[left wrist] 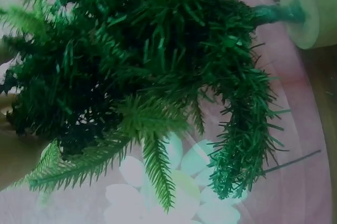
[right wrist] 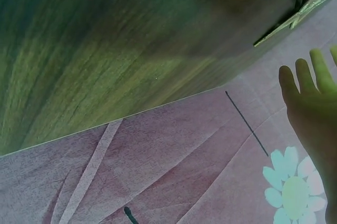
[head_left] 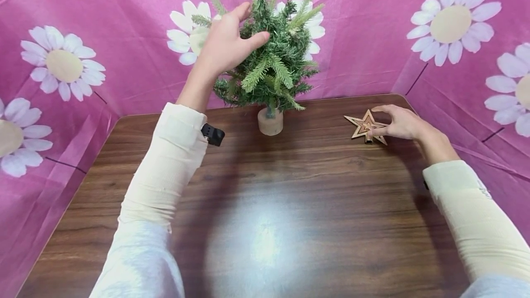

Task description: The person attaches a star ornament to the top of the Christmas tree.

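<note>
A small artificial Christmas tree (head_left: 271, 54) stands upright on a round pale wooden base (head_left: 270, 122) at the table's back. My left hand (head_left: 227, 38) is at its upper left, thumb and index finger spread beside the top; foliage hides the other fingers. In the left wrist view the tree (left wrist: 158, 50) fills the picture, and a bit of hand (left wrist: 18, 153) shows at the left edge. A wooden star topper (head_left: 364, 124) with a small tube rests at the table's back right. Over its right side reaches my right hand (head_left: 399, 122); in the right wrist view its fingers (right wrist: 317, 71) look extended, apart from the star (right wrist: 292, 21).
The brown wooden table (head_left: 314, 206) has a pink cloth (head_left: 352, 49) with printed daisies behind it and at both sides. A small black device (head_left: 213, 134) sits on my left wrist. The table's back edge lies close behind the tree and the star.
</note>
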A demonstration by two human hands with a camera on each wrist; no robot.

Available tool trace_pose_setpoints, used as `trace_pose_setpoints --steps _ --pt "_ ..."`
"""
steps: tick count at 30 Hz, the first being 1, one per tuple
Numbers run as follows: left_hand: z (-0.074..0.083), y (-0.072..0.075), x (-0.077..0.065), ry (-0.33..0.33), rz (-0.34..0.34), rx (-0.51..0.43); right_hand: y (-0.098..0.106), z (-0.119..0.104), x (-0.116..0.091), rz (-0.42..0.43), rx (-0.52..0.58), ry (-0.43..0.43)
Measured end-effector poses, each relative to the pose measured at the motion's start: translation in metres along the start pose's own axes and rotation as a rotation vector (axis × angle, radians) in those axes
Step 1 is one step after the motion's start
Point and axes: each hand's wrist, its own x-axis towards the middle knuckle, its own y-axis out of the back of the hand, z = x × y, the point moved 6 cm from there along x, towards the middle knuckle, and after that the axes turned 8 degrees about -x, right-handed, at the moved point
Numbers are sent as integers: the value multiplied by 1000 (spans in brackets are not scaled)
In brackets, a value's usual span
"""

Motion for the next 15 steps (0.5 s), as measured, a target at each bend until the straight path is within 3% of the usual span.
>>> trace_pose_setpoints --steps 3,6,15 --pt "-2 -8 1 44 -63 53 -3 2 0 -29 15 -17" --pt "-3 -12 0 59 -64 100 -6 5 -1 -60 28 -36" --pt "-6 -16 1 67 60 99 -11 18 -3 -75 31 -42"
